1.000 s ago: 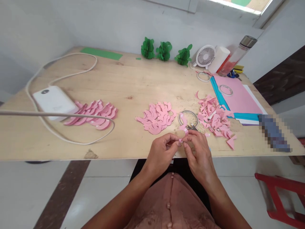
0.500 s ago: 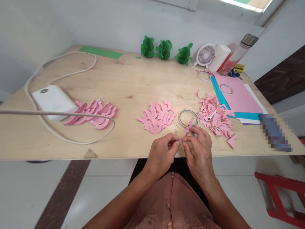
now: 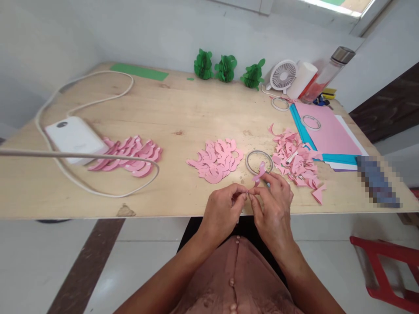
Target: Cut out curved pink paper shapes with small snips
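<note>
Above the pale wooden counter's [image 3: 176, 113] near edge, left [image 3: 222, 206] and right [image 3: 272, 207] hands pinch a curled pink paper strip [image 3: 259, 175]. Pink paper scraps [image 3: 296, 159] lie nearby.

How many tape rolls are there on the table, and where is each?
3. One roll lies just beyond the right hand, partly behind a pink strip; another roll on the pink sheet; a third roll in front of the fan. More may be hidden under the scraps.
</note>
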The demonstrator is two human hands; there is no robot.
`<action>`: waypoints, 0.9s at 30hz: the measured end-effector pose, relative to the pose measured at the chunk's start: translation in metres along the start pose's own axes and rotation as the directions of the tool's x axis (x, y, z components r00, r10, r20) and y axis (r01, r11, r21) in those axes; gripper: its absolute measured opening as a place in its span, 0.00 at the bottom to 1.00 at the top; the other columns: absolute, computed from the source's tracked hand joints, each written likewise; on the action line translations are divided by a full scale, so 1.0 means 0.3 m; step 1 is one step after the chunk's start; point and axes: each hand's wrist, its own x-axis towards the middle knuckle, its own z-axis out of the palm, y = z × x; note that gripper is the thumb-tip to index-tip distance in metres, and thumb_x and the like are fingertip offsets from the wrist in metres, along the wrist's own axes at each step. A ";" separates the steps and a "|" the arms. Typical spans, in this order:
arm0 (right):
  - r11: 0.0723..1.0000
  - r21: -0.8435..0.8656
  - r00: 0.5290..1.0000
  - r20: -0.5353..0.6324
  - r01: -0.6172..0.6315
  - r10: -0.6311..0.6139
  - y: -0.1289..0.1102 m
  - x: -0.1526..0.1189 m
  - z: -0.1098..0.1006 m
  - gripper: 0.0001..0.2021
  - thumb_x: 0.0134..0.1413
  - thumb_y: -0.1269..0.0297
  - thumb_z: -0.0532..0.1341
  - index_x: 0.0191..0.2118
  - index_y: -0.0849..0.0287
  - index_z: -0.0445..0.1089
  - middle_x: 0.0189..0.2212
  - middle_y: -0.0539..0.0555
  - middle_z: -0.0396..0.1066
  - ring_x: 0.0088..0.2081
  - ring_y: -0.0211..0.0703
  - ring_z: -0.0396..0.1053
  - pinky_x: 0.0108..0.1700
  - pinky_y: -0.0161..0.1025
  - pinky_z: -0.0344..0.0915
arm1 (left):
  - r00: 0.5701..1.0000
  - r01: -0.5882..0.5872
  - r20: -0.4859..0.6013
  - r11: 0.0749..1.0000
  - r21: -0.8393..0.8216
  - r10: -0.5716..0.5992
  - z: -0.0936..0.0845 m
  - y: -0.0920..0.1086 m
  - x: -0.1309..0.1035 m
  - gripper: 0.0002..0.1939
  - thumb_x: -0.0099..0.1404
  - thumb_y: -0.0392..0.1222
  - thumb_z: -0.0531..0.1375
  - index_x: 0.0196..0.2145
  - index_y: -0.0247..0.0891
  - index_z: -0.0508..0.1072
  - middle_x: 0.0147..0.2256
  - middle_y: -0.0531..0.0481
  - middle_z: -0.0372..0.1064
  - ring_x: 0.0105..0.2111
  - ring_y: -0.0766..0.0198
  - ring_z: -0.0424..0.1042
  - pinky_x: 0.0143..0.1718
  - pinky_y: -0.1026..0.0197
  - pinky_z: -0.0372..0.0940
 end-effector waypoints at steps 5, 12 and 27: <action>1.000 -0.008 1.000 -0.017 -0.001 0.001 0.002 0.001 0.008 0.05 0.55 0.72 0.56 0.31 0.59 0.69 0.48 0.60 0.65 0.54 0.56 0.57 0.50 0.53 0.56 | 1.000 -0.011 -0.014 0.999 0.038 0.011 -0.003 -0.002 -0.002 0.11 0.62 0.34 0.53 0.32 0.38 0.75 0.30 0.53 0.75 0.29 0.65 0.72 0.34 0.64 0.64; 1.000 0.001 1.000 -0.022 -0.001 0.001 0.004 -0.001 0.007 0.06 0.55 0.72 0.56 0.31 0.58 0.69 0.46 0.59 0.67 0.54 0.55 0.57 0.50 0.53 0.55 | 1.000 -0.022 -0.008 0.996 0.082 0.022 0.000 0.001 -0.004 0.11 0.62 0.34 0.53 0.32 0.38 0.76 0.30 0.52 0.75 0.29 0.64 0.72 0.33 0.64 0.65; 1.000 -0.018 1.000 -0.022 0.020 -0.020 -0.002 -0.003 -0.005 0.05 0.55 0.73 0.56 0.31 0.59 0.68 0.47 0.60 0.66 0.54 0.56 0.57 0.49 0.52 0.56 | 1.000 0.015 -0.002 1.000 -0.004 -0.015 -0.002 0.008 -0.002 0.11 0.61 0.34 0.52 0.31 0.37 0.75 0.29 0.53 0.75 0.29 0.65 0.72 0.33 0.65 0.64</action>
